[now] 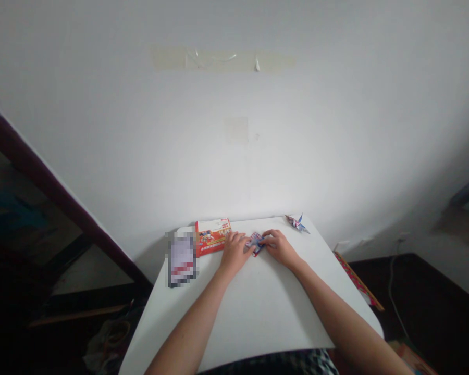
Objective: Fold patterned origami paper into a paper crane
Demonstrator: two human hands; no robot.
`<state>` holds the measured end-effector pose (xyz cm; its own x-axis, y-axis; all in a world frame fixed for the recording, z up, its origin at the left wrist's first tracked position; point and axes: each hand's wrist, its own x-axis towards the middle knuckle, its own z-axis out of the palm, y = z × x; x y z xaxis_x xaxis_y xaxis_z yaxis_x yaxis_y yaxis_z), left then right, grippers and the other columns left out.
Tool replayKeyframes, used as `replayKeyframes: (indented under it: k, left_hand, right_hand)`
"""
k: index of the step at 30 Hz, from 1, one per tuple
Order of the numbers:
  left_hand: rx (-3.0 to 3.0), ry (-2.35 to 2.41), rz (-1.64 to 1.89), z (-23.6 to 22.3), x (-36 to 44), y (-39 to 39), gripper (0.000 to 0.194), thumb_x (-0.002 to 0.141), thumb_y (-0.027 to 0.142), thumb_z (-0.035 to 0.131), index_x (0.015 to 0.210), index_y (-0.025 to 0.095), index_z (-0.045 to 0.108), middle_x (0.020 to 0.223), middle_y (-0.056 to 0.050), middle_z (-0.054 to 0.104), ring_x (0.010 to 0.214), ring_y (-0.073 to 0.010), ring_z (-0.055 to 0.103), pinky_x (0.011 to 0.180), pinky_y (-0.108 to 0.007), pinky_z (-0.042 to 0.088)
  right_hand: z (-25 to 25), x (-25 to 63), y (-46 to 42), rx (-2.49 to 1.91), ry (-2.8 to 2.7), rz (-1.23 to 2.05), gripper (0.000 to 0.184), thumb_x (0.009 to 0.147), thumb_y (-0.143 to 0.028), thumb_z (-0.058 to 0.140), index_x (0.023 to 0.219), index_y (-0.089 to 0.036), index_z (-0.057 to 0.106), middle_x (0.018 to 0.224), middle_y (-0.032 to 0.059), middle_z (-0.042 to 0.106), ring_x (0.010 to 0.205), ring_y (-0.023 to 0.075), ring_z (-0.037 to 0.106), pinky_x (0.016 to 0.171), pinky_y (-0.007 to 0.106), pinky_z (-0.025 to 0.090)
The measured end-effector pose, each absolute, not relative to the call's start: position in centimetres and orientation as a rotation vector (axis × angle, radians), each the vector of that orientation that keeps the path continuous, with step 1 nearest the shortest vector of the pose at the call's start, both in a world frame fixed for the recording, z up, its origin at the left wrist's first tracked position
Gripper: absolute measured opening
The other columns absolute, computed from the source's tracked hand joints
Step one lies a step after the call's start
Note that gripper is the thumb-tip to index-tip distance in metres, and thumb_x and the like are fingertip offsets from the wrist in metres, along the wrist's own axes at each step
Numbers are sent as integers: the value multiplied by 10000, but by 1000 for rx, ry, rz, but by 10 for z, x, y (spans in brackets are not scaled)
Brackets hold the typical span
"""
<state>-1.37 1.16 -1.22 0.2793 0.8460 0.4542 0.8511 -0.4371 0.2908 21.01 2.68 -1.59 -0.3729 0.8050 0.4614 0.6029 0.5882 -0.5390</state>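
A small piece of folded patterned paper, blue, white and red, lies on the white table between my two hands. My left hand is at its left side, with the thumb and fingertips closed on the edge. From the right, my right hand pinches the opposite edge with thumb and forefinger. Parts of the paper are hidden under the fingers. Farther back on the right rests an origami crane in similar patterned paper. Just left of my left hand is a flat red and white packet, partly covered by that hand.
A phone-like device, blurred by pixels, lies at the table's left edge. The white table stands against a wall with old tape marks. A dark-red-framed mirror or panel leans at the left. A cable hangs at the right.
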Motion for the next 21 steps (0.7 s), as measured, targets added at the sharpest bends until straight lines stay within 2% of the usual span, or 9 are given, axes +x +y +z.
replayKeyframes:
  k: [9, 14, 19, 21]
  left_hand:
    - [-2474, -1658, -875, -9, -11, 10, 274, 880, 452, 730, 1061, 249, 752, 1214, -66, 701, 1204, -284, 554, 1153, -480, 392]
    - [-2485, -1695, -865, -7, -10, 10, 268, 847, 428, 768, 1053, 259, 748, 1177, -57, 691, 1175, -273, 571, 1117, -462, 427]
    - [-2496, -1734, -869, -6, -9, 9, 373, 866, 446, 743, 1226, 349, 736, 1300, -57, 651, 1272, -288, 526, 1197, -503, 355]
    - [-2499, -1755, -844, -6, -9, 9, 376, 871, 457, 734, 1238, 373, 741, 1364, -56, 625, 1312, -306, 498, 1203, -516, 348]
  right_hand:
    - [-15, 209, 25, -1119, -2113, 358, 385, 787, -57, 658, 1018, -315, 825, 1169, 59, 728, 1126, 254, 631, 1023, 447, 509]
    - [-15, 209, 26, -1114, -2128, 350, 321, 842, -105, 649, 1011, -313, 824, 1159, 62, 729, 1111, 250, 628, 1015, 443, 511]
    - [-16, 209, 26, -1105, -2107, 340, 269, 898, -155, 639, 1045, -298, 813, 1122, 77, 734, 1120, 258, 604, 1015, 452, 508]
    - [-16, 209, 26, -1130, -2086, 309, 254, 906, -178, 651, 1078, -283, 805, 1134, 87, 731, 1145, 270, 583, 1029, 465, 499]
